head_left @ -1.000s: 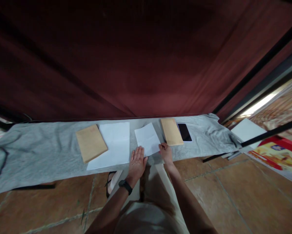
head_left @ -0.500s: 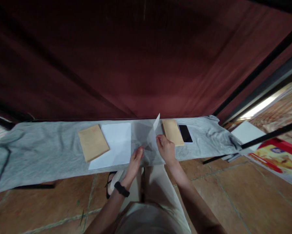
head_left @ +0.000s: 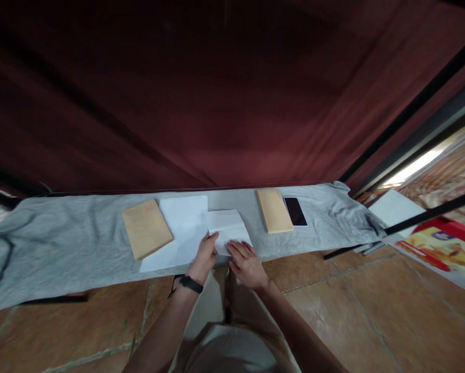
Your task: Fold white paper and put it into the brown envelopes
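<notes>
A folded white sheet of paper lies on the grey cloth in front of me, with a crease running across it. My left hand has the near left corner of the sheet between thumb and fingers. Flat on the sheet's near right part rests my right hand, its fingers stretched out and holding nothing. Left of the folded sheet, larger white paper lies flat, its left side partly covered by a stack of brown envelopes.
To the right lie more brown envelopes and a dark-screened phone. The grey cloth covers a narrow bench against a dark red panel. A red and yellow box stands at far right, beyond a black bar.
The sheet, held upright by my right hand before, now lies folded on the cloth. My right hand came down and left onto it; my left hand moved left and took its corner.
</notes>
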Available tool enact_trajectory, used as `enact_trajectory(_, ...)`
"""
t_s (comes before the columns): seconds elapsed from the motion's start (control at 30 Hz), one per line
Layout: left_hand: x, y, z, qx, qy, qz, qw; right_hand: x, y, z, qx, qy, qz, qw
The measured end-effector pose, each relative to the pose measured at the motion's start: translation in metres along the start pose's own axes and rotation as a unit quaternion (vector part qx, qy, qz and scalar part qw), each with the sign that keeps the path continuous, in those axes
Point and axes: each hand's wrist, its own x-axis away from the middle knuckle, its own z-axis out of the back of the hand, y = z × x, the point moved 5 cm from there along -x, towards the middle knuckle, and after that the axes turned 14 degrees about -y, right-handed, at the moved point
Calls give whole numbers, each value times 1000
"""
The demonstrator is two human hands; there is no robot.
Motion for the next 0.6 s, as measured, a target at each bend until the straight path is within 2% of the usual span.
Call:
enact_trajectory(0.17, -29, 14, -17, 31, -43, 10, 999, -1, 31, -5, 35, 22, -23, 999)
enact_trajectory(0.3, -50, 13, -23, -4, -74, 37, 997, -5, 47, -5, 26, 46, -46, 998)
enact_trajectory(0.43, -58, 2, -16, -50, -57, 42, 996, 0, 52, -14, 6, 53, -51, 997)
enact_trajectory(0.6, -59, -8, -5, -103, -15, 6, 995, 8, 55, -28, -14, 53, -52, 997)
